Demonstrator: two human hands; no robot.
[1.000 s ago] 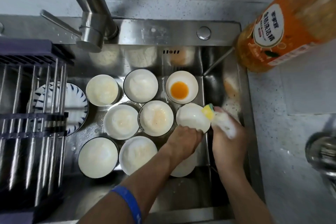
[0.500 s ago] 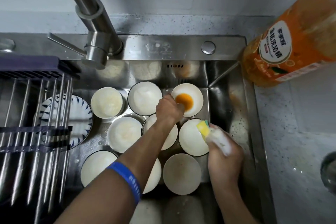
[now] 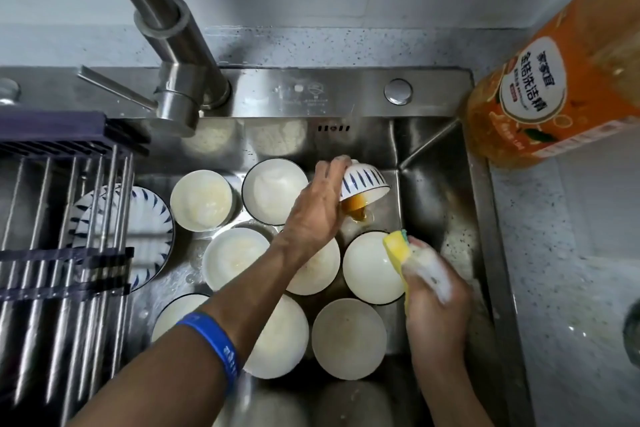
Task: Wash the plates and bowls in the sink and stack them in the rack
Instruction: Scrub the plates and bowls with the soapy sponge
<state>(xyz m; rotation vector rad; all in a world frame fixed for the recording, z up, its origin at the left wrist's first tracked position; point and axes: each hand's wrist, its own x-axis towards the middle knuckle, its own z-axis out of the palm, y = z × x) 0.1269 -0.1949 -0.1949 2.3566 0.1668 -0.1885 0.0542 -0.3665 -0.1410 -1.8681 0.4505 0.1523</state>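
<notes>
We tip striped bowl point(image 3: 363, 180) at far right of sink point(image 3: 433, 163), left hand point(image 3: 313, 215) gripping its rim, orange liquid pouring out. Right hand point(image 3: 436, 308) clutches soapy sponge point(image 3: 398, 248) nearby. Step: emptying before scrub. Next, we judge: bring sponge into bowl. Rack point(image 3: 62, 253) sits left.

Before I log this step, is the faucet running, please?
No, the faucet shows no stream; only orange liquid pours from the tipped bowl in the left hand.

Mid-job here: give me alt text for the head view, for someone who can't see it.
The left hand tips a blue-striped bowl, pouring orange liquid into the steel sink crowded with white bowls. The right hand grips a soapy yellow sponge; a dish rack stands left.
</notes>
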